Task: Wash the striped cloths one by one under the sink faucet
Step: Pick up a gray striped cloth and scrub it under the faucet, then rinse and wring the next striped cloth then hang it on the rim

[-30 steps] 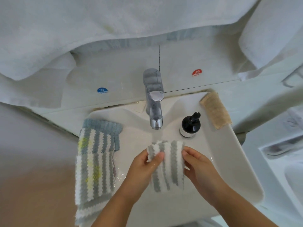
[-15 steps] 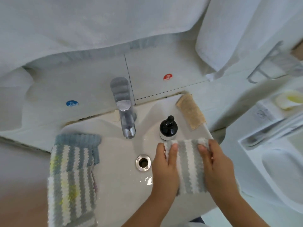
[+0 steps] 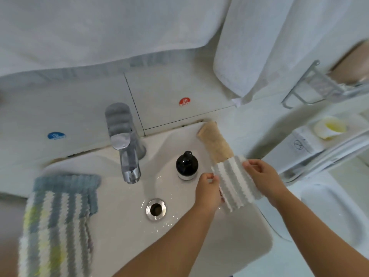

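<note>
White towels (image 3: 103, 31) hang over a white sink (image 3: 229, 246); a stack of striped cloths (image 3: 58, 220) drapes its left rim; a grey-white striped cloth (image 3: 235, 182) stretches over the right rim, pinched between left hand (image 3: 208, 189) and right hand (image 3: 264, 176), right of the faucet (image 3: 123, 142).

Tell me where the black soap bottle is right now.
The black soap bottle stands on the sink's back ledge, right of the faucet and just left of the striped cloth held in both hands.
</note>
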The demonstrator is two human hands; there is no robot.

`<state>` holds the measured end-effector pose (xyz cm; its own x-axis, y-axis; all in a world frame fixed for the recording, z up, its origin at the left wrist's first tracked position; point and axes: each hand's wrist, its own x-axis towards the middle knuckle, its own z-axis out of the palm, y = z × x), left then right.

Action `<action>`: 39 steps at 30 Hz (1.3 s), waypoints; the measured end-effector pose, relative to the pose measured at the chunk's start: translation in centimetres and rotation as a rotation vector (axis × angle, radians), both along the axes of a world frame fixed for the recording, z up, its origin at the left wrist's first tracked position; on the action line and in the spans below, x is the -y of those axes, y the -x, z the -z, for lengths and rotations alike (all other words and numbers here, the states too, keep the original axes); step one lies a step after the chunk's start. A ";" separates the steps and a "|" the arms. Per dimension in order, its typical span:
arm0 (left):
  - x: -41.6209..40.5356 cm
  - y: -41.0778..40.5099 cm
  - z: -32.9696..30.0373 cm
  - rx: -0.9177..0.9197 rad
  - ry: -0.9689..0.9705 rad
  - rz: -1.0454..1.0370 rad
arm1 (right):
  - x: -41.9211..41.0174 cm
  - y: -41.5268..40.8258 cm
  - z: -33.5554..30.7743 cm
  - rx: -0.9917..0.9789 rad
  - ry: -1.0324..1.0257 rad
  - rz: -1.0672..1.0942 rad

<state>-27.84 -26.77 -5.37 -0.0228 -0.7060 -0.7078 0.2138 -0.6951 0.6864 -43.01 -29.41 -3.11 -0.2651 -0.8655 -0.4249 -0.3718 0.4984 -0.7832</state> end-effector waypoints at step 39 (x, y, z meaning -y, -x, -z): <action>-15.0 -26.5 -5.4 0.488 0.194 -0.736 | -8.9 -30.6 -0.6 0.160 0.295 -0.982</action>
<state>-1.35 -11.77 0.04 0.7532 -0.5316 -0.3873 0.2127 -0.3603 0.9083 -12.40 -20.46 -2.56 0.6540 -0.7455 -0.1287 -0.3911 -0.1875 -0.9011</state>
